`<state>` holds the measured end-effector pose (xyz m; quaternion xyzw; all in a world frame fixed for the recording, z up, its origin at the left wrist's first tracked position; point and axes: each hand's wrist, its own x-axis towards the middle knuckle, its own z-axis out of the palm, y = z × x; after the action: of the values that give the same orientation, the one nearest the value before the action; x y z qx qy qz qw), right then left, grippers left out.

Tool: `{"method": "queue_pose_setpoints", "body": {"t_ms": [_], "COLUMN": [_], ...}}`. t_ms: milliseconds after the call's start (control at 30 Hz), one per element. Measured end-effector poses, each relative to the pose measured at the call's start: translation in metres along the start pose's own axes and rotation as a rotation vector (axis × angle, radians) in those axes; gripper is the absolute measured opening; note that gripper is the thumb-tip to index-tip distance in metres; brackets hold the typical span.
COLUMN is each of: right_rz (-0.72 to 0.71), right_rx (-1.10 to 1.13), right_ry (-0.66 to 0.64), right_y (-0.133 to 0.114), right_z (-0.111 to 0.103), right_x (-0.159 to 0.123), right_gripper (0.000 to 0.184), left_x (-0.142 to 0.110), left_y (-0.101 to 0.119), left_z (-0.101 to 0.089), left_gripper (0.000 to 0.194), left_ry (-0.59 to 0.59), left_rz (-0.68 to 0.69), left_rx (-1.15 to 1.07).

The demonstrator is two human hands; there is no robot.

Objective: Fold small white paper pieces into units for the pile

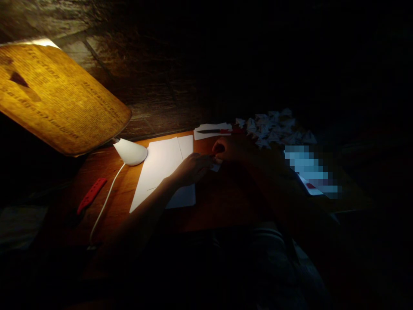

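Note:
The scene is very dark, lit by one small lamp. My left hand (pixel 193 168) and my right hand (pixel 232 149) meet over the wooden table (pixel 222 202). Both have their fingers pinched on a small white piece of paper (pixel 217 165) between them. Just left of my hands lie white paper sheets (pixel 163 168). Behind my right hand sits a pile of small folded white paper pieces (pixel 274 127).
A white desk lamp (pixel 130 151) with a white cord (pixel 105 204) stands at the left. A yellow printed board (pixel 58 97) leans above it. A red-handled tool (pixel 90 196) lies at the left, another paper with a dark tool (pixel 211 130) behind, and a glowing screen (pixel 309 170) at the right.

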<state>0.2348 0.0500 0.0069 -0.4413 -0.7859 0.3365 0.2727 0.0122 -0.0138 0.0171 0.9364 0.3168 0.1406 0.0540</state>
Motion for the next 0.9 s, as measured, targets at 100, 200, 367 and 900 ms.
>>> {"method": "queue_pose_setpoints", "body": {"t_ms": [100, 200, 367, 900], "right_rz": [0.019, 0.022, 0.007, 0.036], "right_rx": [0.004, 0.001, 0.023, 0.037], "right_ry": [0.007, 0.007, 0.013, -0.007], "right_y": [-0.0012, -0.0022, -0.0009, -0.0014], "right_z": [-0.0011, -0.0026, -0.001, -0.0007], "right_x": [-0.0007, -0.0021, -0.0013, -0.0012], "right_gripper": [0.027, 0.028, 0.029, 0.035], "left_x": [-0.0001, -0.0005, -0.0009, -0.0013], "left_y": [-0.0004, -0.0018, -0.0044, 0.0024], "left_z": [0.0011, 0.0027, 0.0049, -0.0007], "left_gripper": [0.035, 0.036, 0.038, 0.032], "left_ry": [0.009, 0.013, 0.008, 0.019], "left_rz": [0.007, 0.007, 0.011, 0.02], "left_rx": [0.012, 0.009, -0.002, -0.044]}}
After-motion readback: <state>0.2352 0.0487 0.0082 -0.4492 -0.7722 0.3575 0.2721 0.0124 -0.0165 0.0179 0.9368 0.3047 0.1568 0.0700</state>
